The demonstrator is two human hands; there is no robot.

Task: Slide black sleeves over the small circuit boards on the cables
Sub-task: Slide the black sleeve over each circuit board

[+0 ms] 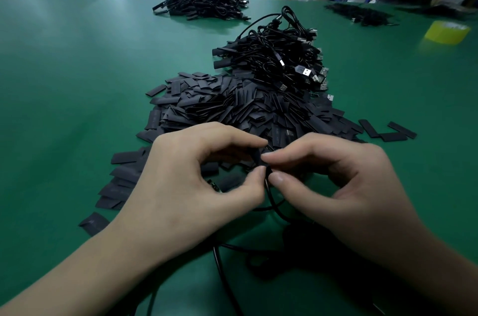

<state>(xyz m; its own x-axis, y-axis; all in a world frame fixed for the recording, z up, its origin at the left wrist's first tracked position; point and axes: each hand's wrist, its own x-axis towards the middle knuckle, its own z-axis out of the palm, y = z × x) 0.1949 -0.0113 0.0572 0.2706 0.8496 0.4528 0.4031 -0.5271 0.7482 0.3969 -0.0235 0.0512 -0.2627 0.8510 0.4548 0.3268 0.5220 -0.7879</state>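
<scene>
Black cable [269,187] pinched by left hand [196,181] and right hand [336,186], low over green table [64,82], board [214,185] showing under left hand, sleeve pile [232,108] just beyond, cable heap [279,62] farther back.

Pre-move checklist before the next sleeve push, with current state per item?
1. Grip of left hand on cable: ok, pinched.
2. Grip of right hand on same cable: ok, pinched.
3. Sleeve threaded at the pinch: cannot tell, fingertips hide it.
4. Cover on circuit board: not ok, green edge shows bare under left hand.
5. Supply in sleeve pile: ok, just behind the hands.
</scene>
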